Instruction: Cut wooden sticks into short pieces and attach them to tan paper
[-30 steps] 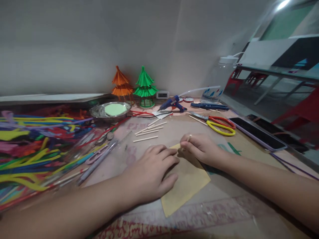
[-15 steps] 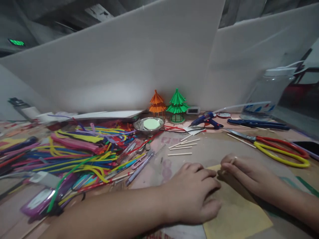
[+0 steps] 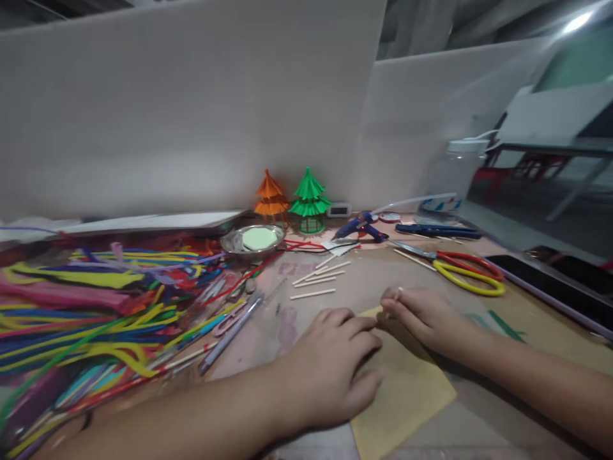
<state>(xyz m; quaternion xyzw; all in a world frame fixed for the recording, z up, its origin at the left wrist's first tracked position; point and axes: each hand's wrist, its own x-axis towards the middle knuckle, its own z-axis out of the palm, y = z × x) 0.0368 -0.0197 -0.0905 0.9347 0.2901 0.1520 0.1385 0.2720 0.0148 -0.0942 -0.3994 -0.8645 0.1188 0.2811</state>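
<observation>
A square of yellowish sandpaper-like sheet [image 3: 407, 383] lies on the table. My left hand [image 3: 330, 364] rests on its left edge, palm down, with fingers slightly curled and apart. At the sheet's upper corner, my right hand [image 3: 414, 313] is pinched closed around a thin pale stick [image 3: 400, 292], of which only the tip shows. Several similar pale sticks [image 3: 313, 294] lie beyond my left hand.
Colourful pipe cleaners [image 3: 96, 306] cover the left side. Behind stand a metal bowl [image 3: 230, 243], an orange pagoda [image 3: 271, 197], a green pagoda [image 3: 308, 198] and a glue gun [image 3: 359, 227]. Scissors [image 3: 472, 271] and a phone [image 3: 550, 287] lie at the right.
The view has turned to the right, so the things on the table appear further left and more of the right side shows. Both hands keep about the same pose at the sheet.
</observation>
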